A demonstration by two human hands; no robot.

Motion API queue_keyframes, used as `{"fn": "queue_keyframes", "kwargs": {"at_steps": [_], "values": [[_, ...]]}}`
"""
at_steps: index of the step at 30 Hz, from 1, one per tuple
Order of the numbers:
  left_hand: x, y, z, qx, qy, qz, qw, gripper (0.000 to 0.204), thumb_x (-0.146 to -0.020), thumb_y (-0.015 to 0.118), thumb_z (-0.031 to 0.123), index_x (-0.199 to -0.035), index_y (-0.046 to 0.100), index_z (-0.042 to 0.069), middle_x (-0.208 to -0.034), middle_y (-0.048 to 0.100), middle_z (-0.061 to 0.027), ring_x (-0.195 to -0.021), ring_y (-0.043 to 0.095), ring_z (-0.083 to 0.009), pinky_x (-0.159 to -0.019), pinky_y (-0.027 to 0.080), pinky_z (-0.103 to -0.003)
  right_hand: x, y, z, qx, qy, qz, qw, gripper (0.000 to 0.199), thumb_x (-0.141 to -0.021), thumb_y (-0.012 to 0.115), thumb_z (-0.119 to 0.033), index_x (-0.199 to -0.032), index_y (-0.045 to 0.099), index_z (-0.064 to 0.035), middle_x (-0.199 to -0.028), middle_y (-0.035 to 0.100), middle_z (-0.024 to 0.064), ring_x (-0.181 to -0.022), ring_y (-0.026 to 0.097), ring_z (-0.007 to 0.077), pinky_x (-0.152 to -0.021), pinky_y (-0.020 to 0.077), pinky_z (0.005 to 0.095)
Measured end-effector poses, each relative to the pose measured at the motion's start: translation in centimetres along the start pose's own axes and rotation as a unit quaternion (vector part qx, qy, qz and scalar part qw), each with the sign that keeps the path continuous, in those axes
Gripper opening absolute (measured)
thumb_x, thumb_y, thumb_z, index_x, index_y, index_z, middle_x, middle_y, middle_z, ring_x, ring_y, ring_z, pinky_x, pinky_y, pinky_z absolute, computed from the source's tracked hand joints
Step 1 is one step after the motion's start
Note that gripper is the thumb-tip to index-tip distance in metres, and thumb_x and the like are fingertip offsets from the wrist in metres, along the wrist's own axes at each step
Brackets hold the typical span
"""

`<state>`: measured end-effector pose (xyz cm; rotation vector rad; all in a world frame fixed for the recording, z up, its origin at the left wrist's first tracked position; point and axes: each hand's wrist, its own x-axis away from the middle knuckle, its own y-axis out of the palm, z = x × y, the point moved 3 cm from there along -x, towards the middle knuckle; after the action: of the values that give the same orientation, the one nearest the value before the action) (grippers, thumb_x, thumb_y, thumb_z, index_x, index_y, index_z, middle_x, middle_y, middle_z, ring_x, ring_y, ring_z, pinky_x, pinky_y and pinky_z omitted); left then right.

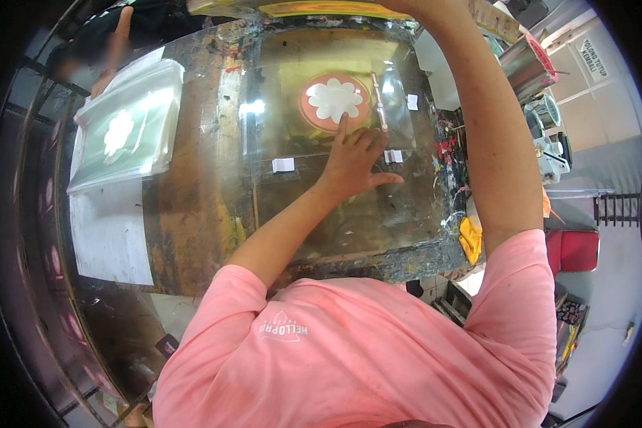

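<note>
My left hand (357, 158) rests on a clear plastic sheet (399, 71) on the worktable. Its index finger is stretched onto the edge of a white scalloped flower shape (335, 98) inside a pinkish-red disc (304, 107); the thumb is spread and the other fingers bend slightly. A narrow white and pink strip (379, 100) runs just right of the disc. My right arm reaches to the far edge, where my right hand (404, 6) is at a frame with a yellow edge (328, 9). The picture's edge cuts off most of that hand, hiding its fingers.
At the left, a stack of clear printed sheets (160, 118) lies partly over a white sheet (110, 239). Another person's arm (114, 53) reaches toward it. Small white tabs (283, 165) sit on the table. A yellow cloth (470, 240) and several cans (528, 68) are at the right.
</note>
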<state>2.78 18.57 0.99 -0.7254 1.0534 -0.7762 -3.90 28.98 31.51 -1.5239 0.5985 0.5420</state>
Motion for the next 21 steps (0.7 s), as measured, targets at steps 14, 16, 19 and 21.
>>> {"fn": "queue_keyframes", "kwargs": {"at_steps": [14,16,19,21], "values": [[10.0,-14.7,-6.0,0.289,-0.402,0.124,0.86,0.104,-0.06,0.101,0.055,-0.139,0.064,-0.001,-0.119,0.072,-0.0135,-0.111,0.068,-0.0262,-0.102,0.051,-0.04,18.0,7.6,-1.6,-0.099,-0.073,-0.295,0.947,0.039,-0.097,0.07,-0.04,-0.111,0.075,-0.0047,-0.106,0.07,0.0173,-0.099,0.066,0.0401,-0.09,0.052,0.0507],[11.9,-12.9,-6.3,0.016,-0.362,0.096,0.927,0.104,-0.056,0.099,0.061,-0.136,0.068,0.002,-0.116,0.067,-0.0112,-0.112,0.063,-0.0269,-0.103,0.043,-0.043,20.8,9.0,-2.0,-0.111,-0.05,-0.266,0.956,0.038,-0.094,0.072,-0.042,-0.103,0.078,-0.0054,-0.103,0.072,0.0164,-0.099,0.067,0.0392,-0.087,0.0525,0.0513],[13.4,-11.0,-7.1,-0.088,-0.333,0.072,0.936,0.107,-0.052,0.095,0.068,-0.135,0.07,0.006,-0.111,0.061,-0.0089,-0.112,0.056,-0.028,-0.103,0.034,-0.045,24.3,10.8,-2.5,-0.152,0.021,-0.332,0.931,0.039,-0.092,0.073,-0.045,-0.107,0.073,-0.009,-0.109,0.07,0.013,-0.103,0.067,0.0358,-0.081,0.0556,0.0504],[13.6,-10.7,-7.7,-0.067,-0.335,0.061,0.938,0.107,-0.051,0.094,0.07,-0.134,0.071,0.006,-0.109,0.058,-0.0081,-0.11,0.054,-0.0282,-0.102,0.032,-0.045,26.3,11.3,-3.6,-0.128,0.034,-0.317,0.939,0.038,-0.09,0.076,-0.041,-0.112,0.071,-0.0104,-0.111,0.07,0.0109,-0.102,0.068,0.0345,-0.08,0.0573,0.048]]}}
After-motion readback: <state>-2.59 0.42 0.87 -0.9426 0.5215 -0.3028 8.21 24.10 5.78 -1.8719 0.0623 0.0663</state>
